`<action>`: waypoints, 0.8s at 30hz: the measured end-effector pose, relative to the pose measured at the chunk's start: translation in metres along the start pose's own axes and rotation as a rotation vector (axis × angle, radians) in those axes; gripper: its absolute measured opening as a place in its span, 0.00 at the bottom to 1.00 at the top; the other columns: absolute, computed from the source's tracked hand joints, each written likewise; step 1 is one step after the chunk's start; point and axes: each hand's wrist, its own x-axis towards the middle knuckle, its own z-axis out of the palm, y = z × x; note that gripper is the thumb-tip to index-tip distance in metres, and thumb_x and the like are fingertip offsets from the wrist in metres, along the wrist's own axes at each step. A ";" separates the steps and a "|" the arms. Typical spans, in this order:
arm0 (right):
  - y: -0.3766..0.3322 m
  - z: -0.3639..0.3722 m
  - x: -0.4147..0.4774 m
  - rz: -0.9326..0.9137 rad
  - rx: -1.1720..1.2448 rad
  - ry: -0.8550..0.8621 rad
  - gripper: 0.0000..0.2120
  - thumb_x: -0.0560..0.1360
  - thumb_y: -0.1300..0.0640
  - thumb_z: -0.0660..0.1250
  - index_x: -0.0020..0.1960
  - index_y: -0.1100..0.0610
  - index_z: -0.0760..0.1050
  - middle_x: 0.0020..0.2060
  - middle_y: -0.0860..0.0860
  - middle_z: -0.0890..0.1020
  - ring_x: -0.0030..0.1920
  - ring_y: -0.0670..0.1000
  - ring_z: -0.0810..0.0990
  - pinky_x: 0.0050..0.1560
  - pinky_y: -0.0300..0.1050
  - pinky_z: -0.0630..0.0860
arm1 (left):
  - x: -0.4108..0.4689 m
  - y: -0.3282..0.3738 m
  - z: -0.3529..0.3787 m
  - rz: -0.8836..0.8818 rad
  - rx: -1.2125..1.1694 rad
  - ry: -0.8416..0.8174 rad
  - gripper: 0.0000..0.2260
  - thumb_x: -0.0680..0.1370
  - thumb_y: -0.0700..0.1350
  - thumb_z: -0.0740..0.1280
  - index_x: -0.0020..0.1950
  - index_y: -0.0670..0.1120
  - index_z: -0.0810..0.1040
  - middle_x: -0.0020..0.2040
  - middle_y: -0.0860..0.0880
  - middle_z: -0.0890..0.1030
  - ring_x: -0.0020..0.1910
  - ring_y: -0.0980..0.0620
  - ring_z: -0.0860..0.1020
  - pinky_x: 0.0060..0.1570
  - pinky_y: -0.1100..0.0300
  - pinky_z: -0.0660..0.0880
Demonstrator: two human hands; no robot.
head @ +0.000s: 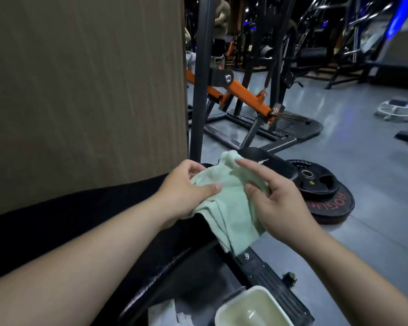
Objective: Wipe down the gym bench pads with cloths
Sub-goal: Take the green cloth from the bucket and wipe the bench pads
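Since I apparently wanted a fresh face for wiping, I held the green cloth (231, 208) just above the bench pad (92, 208), left hand (186, 189) pinching one fold, right hand (280, 208) gripping the other, index finger straight.

Black round weight plates (325, 187) lie stacked. Behind them stands an orange steel lever (245, 92). In front of them sits a white plastic basin (252, 290).

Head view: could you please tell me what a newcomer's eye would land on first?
A pale green cloth, held by the left hand and the right hand, at centre over the black bench pad. Behind it stands an orange-armed machine; black weight plates lie on the floor to the right.
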 end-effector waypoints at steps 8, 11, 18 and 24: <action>0.042 0.021 0.045 0.171 -0.392 -0.141 0.15 0.77 0.52 0.68 0.63 0.48 0.79 0.48 0.42 0.76 0.48 0.41 0.78 0.53 0.38 0.75 | 0.072 -0.023 -0.016 0.233 0.515 -0.101 0.03 0.77 0.48 0.72 0.45 0.53 0.80 0.57 0.56 0.74 0.57 0.56 0.74 0.53 0.63 0.70; 0.054 0.028 0.054 0.255 -0.568 -0.273 0.23 0.73 0.43 0.70 0.66 0.49 0.75 0.51 0.45 0.71 0.49 0.45 0.76 0.50 0.39 0.74 | 0.090 -0.035 -0.010 0.269 0.684 -0.266 0.07 0.80 0.47 0.67 0.55 0.50 0.83 0.67 0.54 0.67 0.63 0.55 0.71 0.64 0.63 0.65; 0.061 0.042 0.056 0.264 -1.201 -0.450 0.37 0.72 0.25 0.54 0.66 0.53 0.66 0.57 0.52 0.67 0.48 0.54 0.73 0.44 0.47 0.71 | 0.099 -0.057 0.006 0.232 0.907 -0.391 0.23 0.72 0.67 0.67 0.55 0.51 0.81 0.81 0.51 0.45 0.77 0.49 0.54 0.73 0.51 0.58; 0.051 0.045 0.064 0.077 -1.211 -0.481 0.39 0.79 0.35 0.43 0.80 0.60 0.49 0.80 0.59 0.47 0.79 0.58 0.47 0.77 0.54 0.47 | 0.085 -0.075 0.004 0.173 0.981 -0.275 0.36 0.79 0.68 0.55 0.82 0.56 0.46 0.82 0.47 0.40 0.81 0.49 0.41 0.77 0.39 0.40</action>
